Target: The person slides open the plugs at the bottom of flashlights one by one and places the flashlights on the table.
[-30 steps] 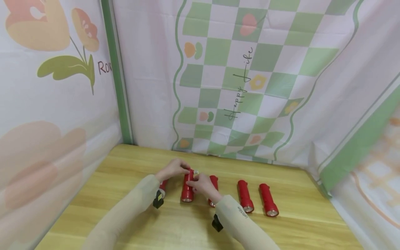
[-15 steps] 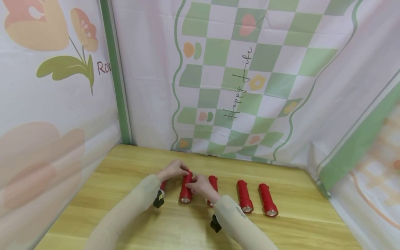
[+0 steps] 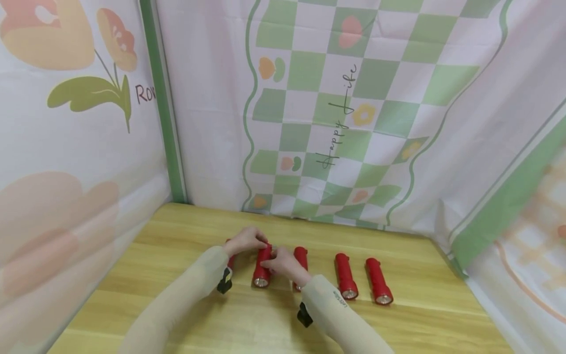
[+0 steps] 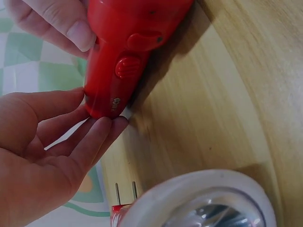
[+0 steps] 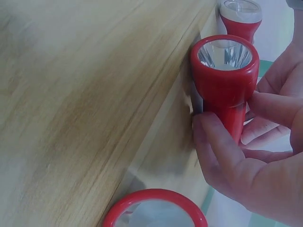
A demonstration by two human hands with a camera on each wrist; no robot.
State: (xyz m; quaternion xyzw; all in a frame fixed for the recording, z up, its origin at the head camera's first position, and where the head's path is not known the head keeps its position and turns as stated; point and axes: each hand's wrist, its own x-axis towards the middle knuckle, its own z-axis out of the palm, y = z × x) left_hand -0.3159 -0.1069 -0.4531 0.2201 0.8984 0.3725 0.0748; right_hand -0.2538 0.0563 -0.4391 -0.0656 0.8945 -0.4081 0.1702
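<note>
In the head view a red flashlight (image 3: pixel 262 270) lies lens toward me, between my two hands. My left hand (image 3: pixel 247 240) pinches its tail end, thumb and fingertips on either side, as the left wrist view shows of this hand (image 4: pixel 52 142). My right hand (image 3: pixel 284 264) grips the body from the right. Up close in the right wrist view, its fingers (image 5: pixel 220 142) curl round the flashlight (image 5: pixel 225 82) just behind the head. A sliding switch (image 4: pixel 128 67) shows on the flashlight's side in the left wrist view.
Left of the held one, a white-rimmed flashlight (image 4: pixel 215 203) lies partly under my left wrist, two metal prongs (image 4: pixel 126 191) at its tail. On the right are more red flashlights: one (image 3: pixel 300 258) behind my right hand, then two others (image 3: pixel 346 278) (image 3: pixel 379 281). A printed curtain (image 3: pixel 305 196) hangs behind the table (image 3: pixel 247 324).
The held flashlight has shifted slightly left with both hands on it. Silvery prongs sticking out right of its tail a second ago are now mostly behind my right hand.
</note>
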